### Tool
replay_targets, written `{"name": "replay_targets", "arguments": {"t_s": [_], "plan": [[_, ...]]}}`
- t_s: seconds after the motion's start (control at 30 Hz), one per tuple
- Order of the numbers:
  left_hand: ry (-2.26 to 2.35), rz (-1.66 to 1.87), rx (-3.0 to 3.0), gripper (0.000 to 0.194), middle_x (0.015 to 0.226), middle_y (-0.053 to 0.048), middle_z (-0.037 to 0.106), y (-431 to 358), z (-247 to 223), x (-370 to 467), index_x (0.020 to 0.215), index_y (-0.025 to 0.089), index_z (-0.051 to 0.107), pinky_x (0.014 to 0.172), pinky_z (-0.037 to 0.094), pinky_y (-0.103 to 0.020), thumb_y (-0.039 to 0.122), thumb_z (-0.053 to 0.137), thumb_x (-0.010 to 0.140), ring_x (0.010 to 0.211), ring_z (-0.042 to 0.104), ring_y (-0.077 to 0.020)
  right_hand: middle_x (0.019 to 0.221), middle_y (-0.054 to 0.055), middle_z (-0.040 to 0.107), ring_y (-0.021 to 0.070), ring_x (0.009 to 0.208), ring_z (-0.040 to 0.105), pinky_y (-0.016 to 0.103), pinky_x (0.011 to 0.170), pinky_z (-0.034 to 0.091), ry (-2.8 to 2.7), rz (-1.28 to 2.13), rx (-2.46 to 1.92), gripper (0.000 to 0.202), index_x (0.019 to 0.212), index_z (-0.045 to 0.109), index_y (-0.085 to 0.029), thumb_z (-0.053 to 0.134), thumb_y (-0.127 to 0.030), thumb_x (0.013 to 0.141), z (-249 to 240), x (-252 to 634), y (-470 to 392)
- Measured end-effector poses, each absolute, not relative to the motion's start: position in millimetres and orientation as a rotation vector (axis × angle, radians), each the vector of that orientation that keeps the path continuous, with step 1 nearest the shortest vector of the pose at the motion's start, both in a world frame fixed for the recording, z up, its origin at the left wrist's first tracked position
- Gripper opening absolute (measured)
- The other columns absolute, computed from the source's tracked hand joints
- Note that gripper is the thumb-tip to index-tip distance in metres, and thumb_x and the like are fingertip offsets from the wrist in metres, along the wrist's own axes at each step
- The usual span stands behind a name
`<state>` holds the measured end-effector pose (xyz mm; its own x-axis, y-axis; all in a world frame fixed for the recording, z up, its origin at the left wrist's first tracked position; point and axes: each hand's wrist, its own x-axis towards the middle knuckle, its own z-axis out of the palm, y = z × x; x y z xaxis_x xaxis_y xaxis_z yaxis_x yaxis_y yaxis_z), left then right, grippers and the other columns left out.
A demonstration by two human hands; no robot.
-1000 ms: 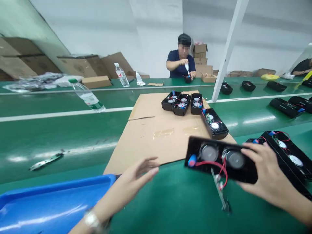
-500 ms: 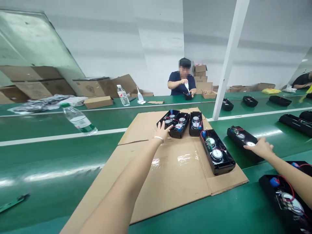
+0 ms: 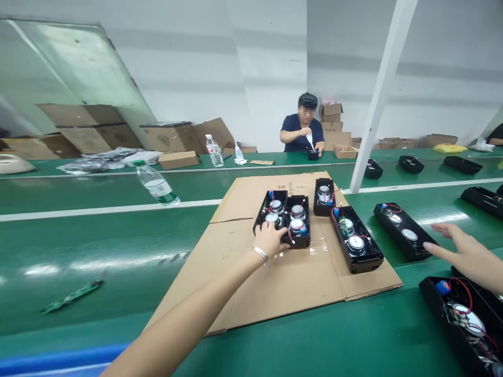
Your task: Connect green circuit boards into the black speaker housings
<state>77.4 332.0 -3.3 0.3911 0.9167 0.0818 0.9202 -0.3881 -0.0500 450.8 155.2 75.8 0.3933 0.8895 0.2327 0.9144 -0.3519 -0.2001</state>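
Two black speaker housings stand side by side on a flattened cardboard sheet (image 3: 275,293). My left hand (image 3: 270,240) lies on the near end of the left housing (image 3: 274,201), fingers curled over its edge and touching the right one (image 3: 301,242). A smaller-looking housing (image 3: 324,198) and a longer one (image 3: 357,243) are on the sheet's right part. My right hand (image 3: 466,251) has its fingers spread beside a housing with two white round speakers (image 3: 404,233) on the green surface; it holds nothing.
More open housings (image 3: 459,319) lie at the lower right. A white post (image 3: 383,99) rises behind the sheet. Bottles (image 3: 157,186) and a green circuit strip (image 3: 73,297) are on the left. A person (image 3: 302,128) works across the line.
The two side-by-side housings have come nearer on the sheet with my left hand, apart from the smaller-looking one. My right hand has lifted off the housing on the green surface and opened.
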Motion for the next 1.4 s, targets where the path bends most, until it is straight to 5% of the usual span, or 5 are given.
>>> {"name": "replay_targets", "arguments": {"t_s": [0.57,0.83,0.97,1.17,1.4], "plan": [[-1.761,-0.551,-2.468,0.039,0.11,-0.017,0.059,179.4,-14.5,-5.1,0.116,0.012,0.054,0.089,0.038,-0.05,0.016,0.056,0.077,0.106,0.052,-0.0317,0.145,0.02,0.021,0.0404,0.133,0.014,0.06,0.102,0.024,-2.548,-0.306,-1.714,0.074,0.134,0.041,-0.011,0.069,-0.038,0.071,-42.1,200.8,141.0],[-2.057,-0.985,-2.329,0.044,0.134,-0.022,0.032,196.1,-37.3,-38.7,0.1,0.014,0.055,0.099,0.031,-0.055,0.042,0.065,0.069,0.13,0.023,-0.0438,0.137,0.017,0.039,0.0341,0.129,0.032,0.053,0.102,0.034,-2.366,0.028,-1.58,0.039,0.115,0.056,-0.015,0.059,-0.017,0.076,-22.2,193.1,116.7],[-2.186,-1.221,-2.236,0.085,0.124,-0.02,0.04,205.9,-42.7,-40.1,0.13,0.011,0.028,0.098,0.035,-0.055,0.044,0.067,0.062,0.125,0.035,-0.0396,0.132,0.014,0.044,0.0295,0.123,0.041,0.048,0.098,0.04,-2.216,0.473,-1.453,0.044,0.12,0.05,-0.019,0.055,-0.015,0.076,-28.3,177.6,101.5],[-2.237,-1.464,-2.104,0.09,0.12,-0.016,0.039,181.4,-48.4,-25.6,0.136,0.013,0.019,0.1,0.032,-0.055,0.04,0.065,0.064,0.121,0.039,-0.0357,0.119,0.015,0.052,0.0204,0.091,0.062,0.041,0.082,0.052,-1.41,1.358,-1.446,0.044,0.125,0.036,-0.016,0.046,-0.025,0.083,-36.5,135.8,133.8],[-2.315,-1.555,-1.936,0.091,0.122,-0.021,0.035,135.3,-62.0,-18.8,0.135,0.005,0.019,0.103,0.028,-0.054,0.037,0.066,0.064,0.123,0.034,-0.0363,0.119,0.011,0.055,0.0213,0.102,0.059,0.039,0.083,0.051,-1.272,1.333,-1.384,0.055,0.133,0.027,-0.018,0.046,-0.023,0.081,-33.9,83.5,185.6]]}}
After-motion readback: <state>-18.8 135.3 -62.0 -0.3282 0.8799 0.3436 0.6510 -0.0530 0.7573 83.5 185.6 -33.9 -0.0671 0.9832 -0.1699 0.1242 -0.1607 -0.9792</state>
